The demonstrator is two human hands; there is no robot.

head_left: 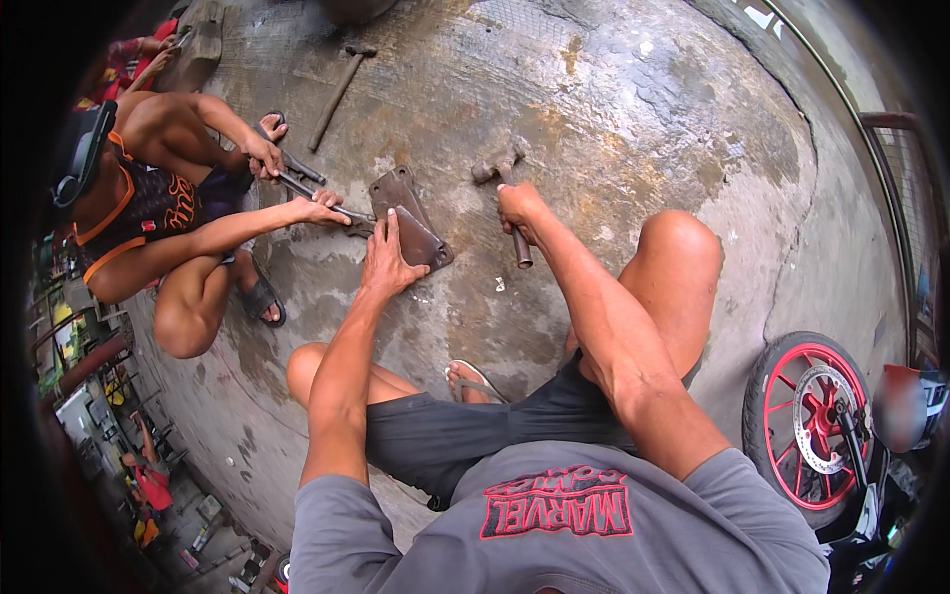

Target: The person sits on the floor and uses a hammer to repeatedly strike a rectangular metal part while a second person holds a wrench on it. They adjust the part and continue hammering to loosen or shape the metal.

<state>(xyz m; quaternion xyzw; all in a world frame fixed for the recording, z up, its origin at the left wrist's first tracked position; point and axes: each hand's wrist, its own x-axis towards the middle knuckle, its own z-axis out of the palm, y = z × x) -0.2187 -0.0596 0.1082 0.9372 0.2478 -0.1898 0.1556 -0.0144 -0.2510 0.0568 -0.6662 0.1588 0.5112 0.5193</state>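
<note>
My right hand (522, 211) is wrapped round the handle of a hammer (502, 161), its head above the concrete, to the right of a brown metal plate (421, 233). The plate has holes near its corners. My left hand (388, 259) rests at the plate's near left side, fingers stretched out and thumb spread across its lower edge. A co-worker crouching at the left grips a long metal tool (297, 185) with both hands. The tool's tip reaches the plate's left side, close to my left fingers, which partly hide the contact.
A second hammer (341, 94) lies on the stained concrete floor (614, 129) beyond the co-worker. At the right stands a motorcycle wheel (807, 426) with a red rim. A large metal block (201, 45) sits at the far left, near another person. My knees flank the work.
</note>
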